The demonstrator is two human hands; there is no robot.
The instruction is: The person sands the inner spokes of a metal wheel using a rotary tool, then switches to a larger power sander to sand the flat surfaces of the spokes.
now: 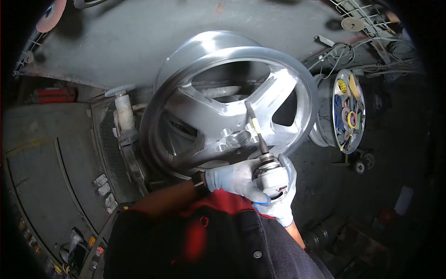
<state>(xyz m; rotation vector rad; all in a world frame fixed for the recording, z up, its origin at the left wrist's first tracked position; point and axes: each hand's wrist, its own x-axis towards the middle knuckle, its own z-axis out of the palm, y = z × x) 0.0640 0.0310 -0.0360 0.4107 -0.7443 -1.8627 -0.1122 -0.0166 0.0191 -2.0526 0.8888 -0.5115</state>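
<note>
A large silver alloy wheel (193, 109) stands tilted in front of me, with broad spokes and a round centre bore. Both my hands wear pale work gloves and are closed around a die grinder (274, 179). My left hand (234, 178) grips the tool's body from the left. From the right and below, my right hand (284, 202) wraps round it. The tool's long, slim shaft (254, 124) points up across the wheel. Its dark tip lies over a spoke beside an upper window, seemingly touching the metal. Parts of the tool's body are hidden by my fingers.
To the right, another wheel (337, 93) holds abrasive discs, tape and small tools. A machine with a cylindrical head (124, 114) stands at left. Cables (341, 53) hang at upper right, near a wire rack (367, 16). A red case (53, 95) sits far left.
</note>
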